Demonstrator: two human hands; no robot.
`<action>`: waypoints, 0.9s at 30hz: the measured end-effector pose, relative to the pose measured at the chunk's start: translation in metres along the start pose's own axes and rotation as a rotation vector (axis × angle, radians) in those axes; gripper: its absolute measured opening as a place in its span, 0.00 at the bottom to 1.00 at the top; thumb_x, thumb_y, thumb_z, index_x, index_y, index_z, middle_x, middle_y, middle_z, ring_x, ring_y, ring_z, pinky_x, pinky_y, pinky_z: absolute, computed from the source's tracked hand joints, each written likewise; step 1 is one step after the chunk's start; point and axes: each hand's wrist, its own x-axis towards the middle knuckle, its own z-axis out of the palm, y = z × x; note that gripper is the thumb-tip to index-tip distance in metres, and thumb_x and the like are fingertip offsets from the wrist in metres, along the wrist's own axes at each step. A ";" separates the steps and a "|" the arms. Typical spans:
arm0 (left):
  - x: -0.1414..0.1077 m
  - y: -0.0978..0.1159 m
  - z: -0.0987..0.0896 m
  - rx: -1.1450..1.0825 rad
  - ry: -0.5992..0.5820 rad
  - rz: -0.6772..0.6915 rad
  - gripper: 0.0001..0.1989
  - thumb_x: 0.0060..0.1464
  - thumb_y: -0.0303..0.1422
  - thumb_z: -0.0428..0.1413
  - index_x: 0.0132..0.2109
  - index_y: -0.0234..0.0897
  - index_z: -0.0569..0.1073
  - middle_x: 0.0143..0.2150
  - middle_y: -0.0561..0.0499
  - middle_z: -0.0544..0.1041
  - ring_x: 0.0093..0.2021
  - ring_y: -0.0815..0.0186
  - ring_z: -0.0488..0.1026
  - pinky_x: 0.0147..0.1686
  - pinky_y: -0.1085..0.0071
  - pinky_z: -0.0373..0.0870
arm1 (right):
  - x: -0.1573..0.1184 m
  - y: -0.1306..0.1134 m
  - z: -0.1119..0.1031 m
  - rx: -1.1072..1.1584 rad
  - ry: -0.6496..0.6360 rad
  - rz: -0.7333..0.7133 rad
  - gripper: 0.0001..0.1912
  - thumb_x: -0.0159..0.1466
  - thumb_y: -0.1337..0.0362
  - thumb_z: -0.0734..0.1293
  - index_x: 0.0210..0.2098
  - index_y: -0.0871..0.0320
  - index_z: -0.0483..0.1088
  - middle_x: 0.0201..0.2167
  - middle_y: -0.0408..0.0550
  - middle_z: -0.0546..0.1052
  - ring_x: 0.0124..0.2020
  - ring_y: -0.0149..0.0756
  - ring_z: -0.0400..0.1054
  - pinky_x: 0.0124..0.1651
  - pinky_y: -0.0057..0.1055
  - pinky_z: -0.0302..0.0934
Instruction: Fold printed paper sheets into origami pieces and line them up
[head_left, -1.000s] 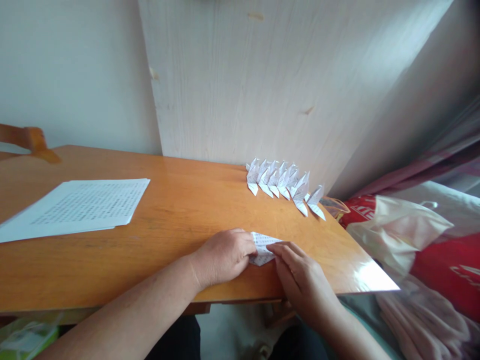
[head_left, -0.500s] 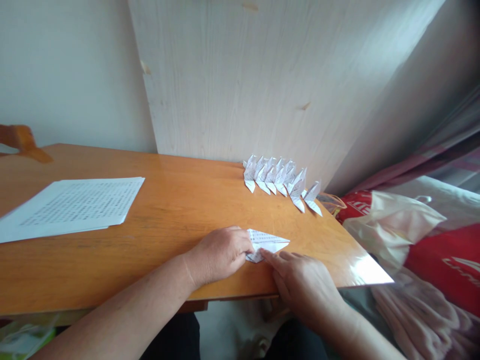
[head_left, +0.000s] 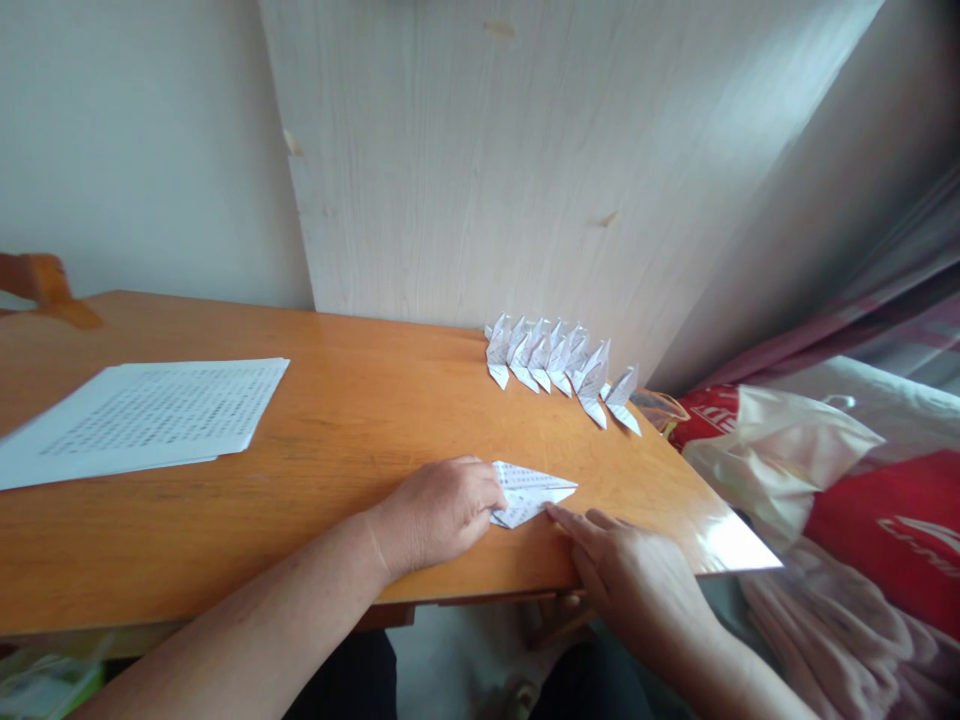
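A folded sheet of printed paper [head_left: 531, 490] lies flat near the table's front edge, its sharp point toward the right. My left hand [head_left: 444, 508] is closed over the paper's left end and hides that part. With the index finger stretched out, my right hand [head_left: 626, 560] touches the paper's lower right edge with its fingertip; it holds nothing. Behind, at the back right of the table, several folded paper pieces [head_left: 555, 358] stand upright in rows with their pointed tips up.
A stack of printed sheets [head_left: 165, 410] lies on the left of the wooden table [head_left: 352, 390]. A pale panel [head_left: 450, 160] rises along the back edge. Red and white bags [head_left: 787, 440] sit beyond the right edge. Part of a wooden chair [head_left: 49, 285] shows at far left.
My right index finger has slid rightward along the paper's lower edge, and the lower flap now lies flatter with its print showing. My left hand stays in place on the paper.
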 end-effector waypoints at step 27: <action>0.002 0.002 -0.004 0.155 0.087 -0.002 0.08 0.62 0.28 0.55 0.43 0.43 0.77 0.44 0.49 0.75 0.48 0.59 0.68 0.48 0.61 0.62 | -0.003 -0.013 0.002 0.305 0.268 0.020 0.14 0.71 0.59 0.60 0.51 0.51 0.74 0.44 0.52 0.76 0.44 0.45 0.68 0.47 0.44 0.63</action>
